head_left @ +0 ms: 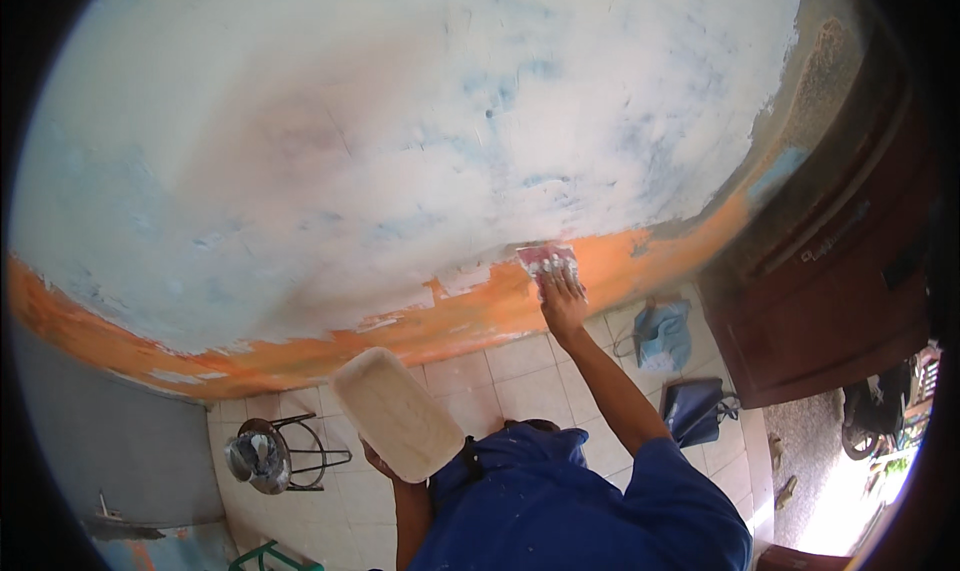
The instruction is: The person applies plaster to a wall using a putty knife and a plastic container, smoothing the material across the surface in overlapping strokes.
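Observation:
My right hand (pixel 562 296) is closed on a reddish putty spreader (pixel 535 258), its fingers smeared with white. The spreader's edge lies against the wall, where the white putty coat (pixel 440 161) meets an orange painted band (pixel 612 263). My left hand (pixel 377 460) grips a cream, round-cornered rectangular board (pixel 398 416) from its left side and beneath. Most of those fingers are hidden behind the board, which is held tilted, in front of the lower wall.
On the tiled floor (pixel 460 376), a round stool (pixel 318 459) bears a metal pot (pixel 240 458) with greyish-white stuff inside. A light blue bag (pixel 665 333) and a dark blue bag (pixel 692 411) lie to the right, near a brown door (pixel 820 261). A green frame (pixel 265 554) shows at lower left.

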The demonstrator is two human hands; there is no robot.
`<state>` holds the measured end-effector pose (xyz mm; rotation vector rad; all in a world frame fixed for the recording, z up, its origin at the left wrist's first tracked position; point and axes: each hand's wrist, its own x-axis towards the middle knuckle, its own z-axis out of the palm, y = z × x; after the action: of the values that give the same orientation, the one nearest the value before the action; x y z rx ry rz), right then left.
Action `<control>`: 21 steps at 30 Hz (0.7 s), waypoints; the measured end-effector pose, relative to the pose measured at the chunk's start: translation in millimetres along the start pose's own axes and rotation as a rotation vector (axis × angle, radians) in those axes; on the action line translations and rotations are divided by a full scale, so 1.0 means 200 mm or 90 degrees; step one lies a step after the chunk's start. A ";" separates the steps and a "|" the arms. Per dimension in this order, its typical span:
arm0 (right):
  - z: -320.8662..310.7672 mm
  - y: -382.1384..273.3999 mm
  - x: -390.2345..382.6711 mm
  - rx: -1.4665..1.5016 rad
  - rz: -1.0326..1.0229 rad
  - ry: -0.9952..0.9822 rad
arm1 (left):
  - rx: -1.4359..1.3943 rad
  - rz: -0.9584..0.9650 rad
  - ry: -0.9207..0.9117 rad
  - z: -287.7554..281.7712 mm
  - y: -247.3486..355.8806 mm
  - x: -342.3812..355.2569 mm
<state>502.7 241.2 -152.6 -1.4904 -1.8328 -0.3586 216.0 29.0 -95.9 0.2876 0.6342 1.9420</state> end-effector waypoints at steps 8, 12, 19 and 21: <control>-0.60 -0.31 0.86 -0.014 -0.111 0.393 | -0.019 -0.014 -0.011 -0.01 -0.04 0.02; -0.62 -0.47 1.08 0.016 -0.115 0.341 | 0.097 0.047 -0.033 -0.06 -0.05 0.04; 0.01 -0.31 0.31 0.015 -0.064 0.069 | -0.065 -0.042 -0.003 -0.02 -0.01 0.04; 0.02 -0.29 0.13 0.036 -0.022 0.020 | -0.046 -0.018 0.038 -0.04 0.00 0.04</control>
<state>446.8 245.5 -124.0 -1.4095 -1.8303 -0.3422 209.2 33.4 -102.2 0.1751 0.6018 1.9471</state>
